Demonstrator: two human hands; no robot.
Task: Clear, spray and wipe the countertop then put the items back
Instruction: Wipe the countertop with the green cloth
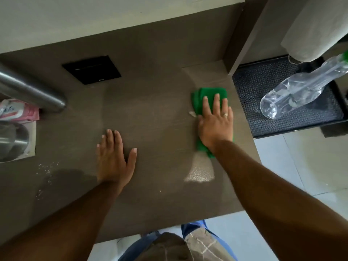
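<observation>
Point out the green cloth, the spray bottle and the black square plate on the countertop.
green cloth (209, 94): head view, far edge beyond the fingertips.
spray bottle (286, 99): head view, clear body.
black square plate (91, 69): head view, its centre.

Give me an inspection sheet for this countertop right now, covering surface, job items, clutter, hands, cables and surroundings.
Surface: brown countertop, droplets near its left front.
Job's things: green cloth flat on it; clear spray bottle on the black tray, right.
Clutter: pink packet, metal cylinder, left edge.
Hands: right hand pressing the cloth; left hand flat on the countertop.
Cables: nothing seen.
Surroundings: black square panel, pale floor tiles.
</observation>
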